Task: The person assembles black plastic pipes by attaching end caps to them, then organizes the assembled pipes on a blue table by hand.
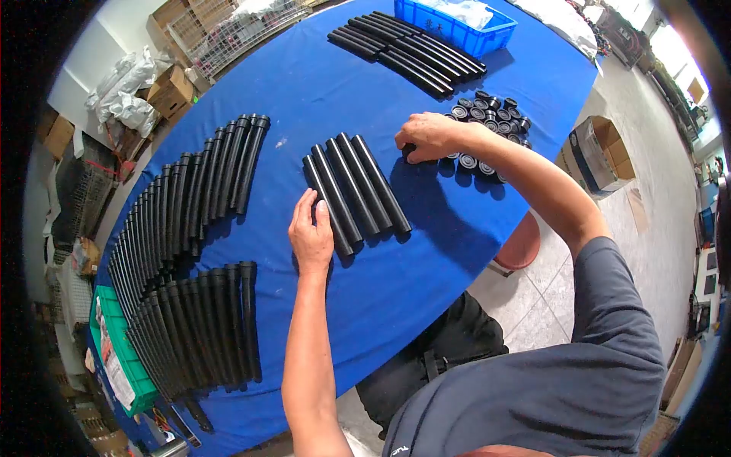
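Note:
Several short black tubes [355, 183] lie side by side in the middle of the blue-covered table. My left hand [311, 234] rests flat at the left of this group, fingers stretched out along the nearest tube and closed on nothing. Over at the right, my right hand [428, 135] pinches a small round black cap [410, 148], partly hidden by the fingers. Just beyond that hand sits a cluster of similar black caps [493, 114] with ringed faces, some of them behind my forearm.
Two rows of black tubes with capped ends [183, 202] cover the left side. More plain tubes [407, 49] lie at the far end near a blue crate [457, 29]. A green bin [126, 350] stands at the left edge. A cardboard box [598, 156] and stool [521, 244] are off the right edge.

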### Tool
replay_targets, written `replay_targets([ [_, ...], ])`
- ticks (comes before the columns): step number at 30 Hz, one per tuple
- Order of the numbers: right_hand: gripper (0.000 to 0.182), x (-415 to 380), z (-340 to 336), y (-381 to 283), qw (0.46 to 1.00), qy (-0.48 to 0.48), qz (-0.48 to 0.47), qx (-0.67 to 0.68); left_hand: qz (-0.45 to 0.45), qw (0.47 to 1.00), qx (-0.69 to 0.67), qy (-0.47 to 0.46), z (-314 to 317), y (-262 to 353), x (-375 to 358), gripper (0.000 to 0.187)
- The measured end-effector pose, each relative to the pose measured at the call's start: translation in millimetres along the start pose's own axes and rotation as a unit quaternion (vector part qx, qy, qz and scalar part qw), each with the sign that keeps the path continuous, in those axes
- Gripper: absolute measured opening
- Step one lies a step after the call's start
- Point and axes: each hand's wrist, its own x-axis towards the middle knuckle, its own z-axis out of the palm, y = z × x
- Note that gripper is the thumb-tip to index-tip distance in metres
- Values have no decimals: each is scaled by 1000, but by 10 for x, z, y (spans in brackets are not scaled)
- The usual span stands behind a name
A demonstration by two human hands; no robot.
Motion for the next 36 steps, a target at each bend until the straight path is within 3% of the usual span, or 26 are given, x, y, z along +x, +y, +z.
replay_targets([
  [5,40,-99,-10,-55,998,-43,-18,-30,0,1000,-7,2,-4,28,-4,33],
  [8,59,-136,-40,-58,998,-34,-44,-39,-8,1000,-9,0,0,17,-7,33],
  [11,78,-183,-244,86,989,109,-89,39,-6,1000,-12,-1,-3,13,-4,34],
  [12,94,-200,-346,109,993,69,-90,42,-3,1000,-9,0,-7,13,-6,33],
  [15,98,-285,-410,-32,991,-114,-21,-66,6,1000,-4,0,-8,33,10,33],
  [19,93,-278,-141,32,981,-125,-88,-122,1,1000,-3,-1,-21,48,-3,33],
  [20,88,-270,-79,108,982,-86,-119,-122,0,1000,-4,-2,-24,56,-4,33],
  [29,64,-211,-63,167,981,-61,-172,-61,-1,1000,8,5,-21,78,-2,33],
  [36,63,-207,-121,44,983,-9,-182,-34,-3,1000,-1,10,-18,80,-6,30],
])
